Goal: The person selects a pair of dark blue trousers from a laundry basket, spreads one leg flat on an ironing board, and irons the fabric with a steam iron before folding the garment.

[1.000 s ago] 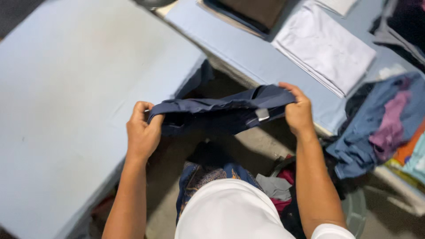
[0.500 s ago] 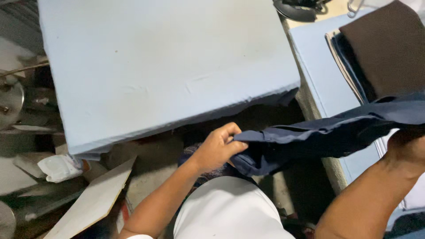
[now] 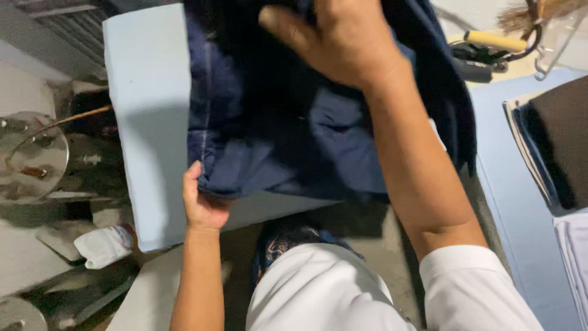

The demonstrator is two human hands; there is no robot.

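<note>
Two hands: both on one dark blue garment [image 3: 275, 135], which lies spread over the pale blue padded table [image 3: 147, 122].
Left hand [image 3: 205, 205]: fingers closed on the garment's near hem, pinching it at the table's front edge.
Right hand [image 3: 343, 40]: laid flat with fingers spread on the cloth's far part, pressing rather than gripping.
Slip risk: just beyond the left hand the hem overhangs the edge; if the pinch loosens, the cloth's weight could drag it down toward the floor.
Crease risk: folds bunched under the right forearm could be pressed in if the palm pushes unevenly.
Farther right: a stack of folded cloth [image 3: 551, 147], well apart, little danger of snagging.
</note>
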